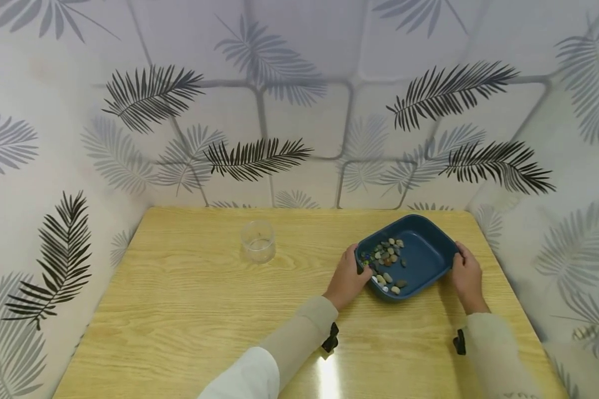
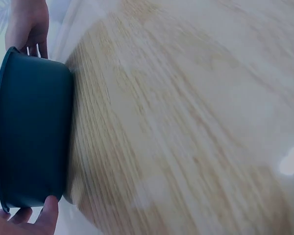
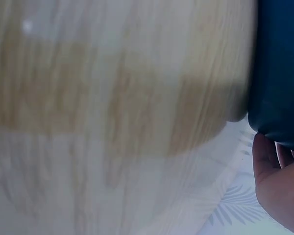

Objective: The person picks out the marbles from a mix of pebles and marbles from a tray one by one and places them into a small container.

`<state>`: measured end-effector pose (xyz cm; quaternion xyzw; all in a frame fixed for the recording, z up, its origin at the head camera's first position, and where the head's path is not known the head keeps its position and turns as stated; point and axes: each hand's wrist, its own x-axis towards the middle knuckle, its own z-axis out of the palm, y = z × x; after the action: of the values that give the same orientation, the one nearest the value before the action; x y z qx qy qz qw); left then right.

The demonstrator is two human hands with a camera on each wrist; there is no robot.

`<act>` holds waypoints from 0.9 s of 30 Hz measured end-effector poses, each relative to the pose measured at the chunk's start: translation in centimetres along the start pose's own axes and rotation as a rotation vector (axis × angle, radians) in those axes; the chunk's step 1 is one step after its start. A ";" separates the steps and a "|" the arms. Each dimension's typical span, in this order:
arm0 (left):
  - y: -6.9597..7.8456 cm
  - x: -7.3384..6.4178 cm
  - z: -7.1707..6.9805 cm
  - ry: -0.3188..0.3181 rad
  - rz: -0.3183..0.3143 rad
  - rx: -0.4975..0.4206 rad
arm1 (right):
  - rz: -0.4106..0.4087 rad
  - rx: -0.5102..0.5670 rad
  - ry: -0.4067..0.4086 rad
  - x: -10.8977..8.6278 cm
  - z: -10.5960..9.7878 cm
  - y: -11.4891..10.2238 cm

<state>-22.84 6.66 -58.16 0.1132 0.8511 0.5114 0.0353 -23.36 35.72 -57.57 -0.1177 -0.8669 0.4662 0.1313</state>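
A dark blue rectangular basin (image 1: pixel 426 260) is at the right of the table in the head view. Pebbles (image 1: pixel 388 255) of several colours, some white, lie bunched toward its left side and near corner. My left hand (image 1: pixel 348 281) grips the left rim, with the thumb over the edge. On the opposite side, my right hand (image 1: pixel 467 279) holds the right end, its fingers partly hidden beneath the basin. The left wrist view shows the basin's outer wall (image 2: pixel 34 132) between both hands. Whether its base touches the table cannot be told.
A clear glass cup (image 1: pixel 258 244) stands on the wooden table (image 1: pixel 189 310), left of the basin and toward the back. Walls with a leaf pattern (image 1: pixel 259 158) rise behind the table and on both sides.
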 end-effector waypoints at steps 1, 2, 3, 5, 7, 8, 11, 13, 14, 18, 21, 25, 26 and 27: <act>-0.1 -0.1 -0.1 0.001 -0.001 -0.007 | 0.001 0.007 -0.006 -0.1 0.0 -0.1; -0.2 -0.1 -0.2 0.006 -0.003 -0.016 | 0.005 0.018 -0.017 -0.3 0.1 -0.2; -0.3 -0.2 -0.3 0.010 -0.004 -0.027 | 0.006 0.034 -0.024 -0.5 0.2 -0.3; -0.5 -0.4 -0.6 0.016 -0.006 -0.049 | 0.006 0.047 -0.034 -0.7 0.3 -0.5; -0.8 -0.6 -0.9 0.015 -0.008 -0.074 | 0.015 0.071 -0.035 -1.0 0.5 -0.6; -0.9 -0.7 -1.0 0.012 -0.007 -0.087 | 0.019 0.087 -0.036 -1.1 0.5 -0.6; -1.3 -1.0 -1.3 0.002 -0.006 -0.104 | 0.034 0.145 -0.039 -1.4 0.8 -0.6; -1.6 -1.2 -1.5 -0.001 -0.008 -0.111 | 0.046 0.210 -0.065 -1.6 0.9 -0.7; -1.8 -1.3 -1.6 0.001 -0.005 -0.113 | 0.050 0.238 -0.076 -1.7 0.9 -0.8; -2.3 -1.9 -2.0 0.008 -0.006 -0.141 | 0.073 0.311 -0.109 -2.4 1.1 -1.2; -2.6 -2.3 -2.2 0.007 0.000 -0.168 | 0.090 0.329 -0.109 -2.9 1.2 -1.5; -2.9 -2.8 -2.8 -0.007 0.004 -0.187 | 0.086 0.335 -0.104 -3.6 1.5 -1.4; -3.0 -3.0 -2.9 -0.009 0.002 -0.191 | 0.082 0.336 -0.106 -3.9 1.6 -1.4; -3.1 -3.1 -3.1 -0.013 0.002 -0.201 | 0.081 0.336 -0.104 -4.1 1.7 -1.3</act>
<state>-20.84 1.86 -59.57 0.1135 0.7952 0.5935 0.0514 -20.17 32.35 -57.85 -0.1044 -0.7771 0.6148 0.0853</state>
